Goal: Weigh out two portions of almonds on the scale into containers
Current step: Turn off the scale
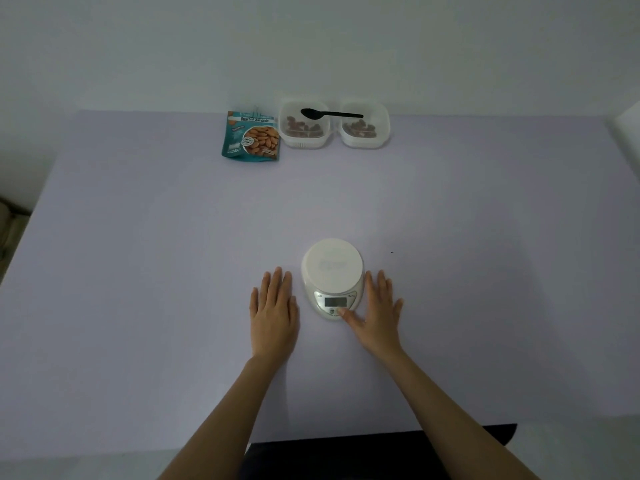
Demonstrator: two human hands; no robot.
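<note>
**Both hands flat beside the scale, two tubs of almonds waiting at the back**

The wide pale lilac table (138,271) is filling the view, running back to a plain white wall (311,46).

Two bare forearms are reaching in from the near edge. The left hand (275,317) is lying palm-down on the tabletop just left of the scale, fingers straight and close together, holding nothing. The right hand (379,313) is lying flat on the other side, fingers straight and slightly fanned. Its thumb (346,315) is stretching inward and touching the scale's front panel near the buttons.

Between the hands the white round digital kitchen scale (332,265) is sitting with nothing on its platform. Its small display is too dim to read.

Well beyond it, against the wall, two clear square plastic containers are standing side by side: the left container (303,142) and the right container (382,126).

Just left of them the teal foil almond bag (251,138) is standing upright, its printed front facing us.

A black plastic spoon (329,114) is lying across the container rims, its bowl over the left one and its handle reaching the right.

The brown almonds (299,128) are sitting low in both containers.
</note>
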